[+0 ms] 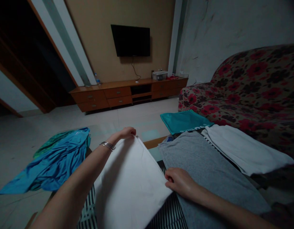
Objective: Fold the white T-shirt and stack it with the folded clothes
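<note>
A folded white cloth (130,181), perhaps a garment, spreads in front of me over a black-and-white striped cloth (169,213). My left hand (127,132), with silver bangles on its wrist, is closed on the far corner of the white cloth and lifts it a little. At the right edge of that same cloth, my right hand (177,181) has its fingers curled in a pinch. Close beside the right hand lies a grey garment (199,159), laid flat.
A blue garment (63,159) lies crumpled on the left. Beyond the grey garment are a teal cloth (185,120) and a white folded garment (247,148). A flowered sofa (259,82) stands at right. A wooden cabinet (118,93) runs below a wall television (132,41).
</note>
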The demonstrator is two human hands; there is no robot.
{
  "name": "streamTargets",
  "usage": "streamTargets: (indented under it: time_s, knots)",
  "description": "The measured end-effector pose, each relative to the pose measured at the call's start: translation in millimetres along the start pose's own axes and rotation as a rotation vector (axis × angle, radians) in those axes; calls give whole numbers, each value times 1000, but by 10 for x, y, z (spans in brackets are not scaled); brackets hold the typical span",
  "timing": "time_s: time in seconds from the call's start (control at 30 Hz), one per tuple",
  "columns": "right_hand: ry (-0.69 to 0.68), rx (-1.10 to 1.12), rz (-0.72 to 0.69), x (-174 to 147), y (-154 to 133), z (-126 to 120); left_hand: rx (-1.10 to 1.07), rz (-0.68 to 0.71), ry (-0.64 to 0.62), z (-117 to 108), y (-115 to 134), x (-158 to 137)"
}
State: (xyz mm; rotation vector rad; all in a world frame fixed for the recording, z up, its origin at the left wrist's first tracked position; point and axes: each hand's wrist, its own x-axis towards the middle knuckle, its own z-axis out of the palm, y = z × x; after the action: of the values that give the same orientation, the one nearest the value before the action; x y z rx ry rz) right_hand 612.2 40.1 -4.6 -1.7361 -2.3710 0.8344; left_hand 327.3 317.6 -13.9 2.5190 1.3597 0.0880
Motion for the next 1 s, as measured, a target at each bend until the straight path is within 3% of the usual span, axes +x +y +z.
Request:
streamTargets:
  time_s: [0.2, 0.37, 0.7, 0.87, 1.0]
  knots:
    - [7, 17, -9, -134, 77, 34, -201, 55, -94, 1, 124, 39]
    - [-14, 13, -11, -179, 76, 92, -224, 62, -153, 104, 304, 118]
    - [32, 3, -16, -206, 67, 150, -164, 56, -122, -4, 430, 173]
    - [13, -1, -34, -219, 88, 164, -68, 106, -192, -65, 375, 174]
    - [-12, 20, -15, -206, 22, 108, 18, 144, -245, 16, 404, 208]
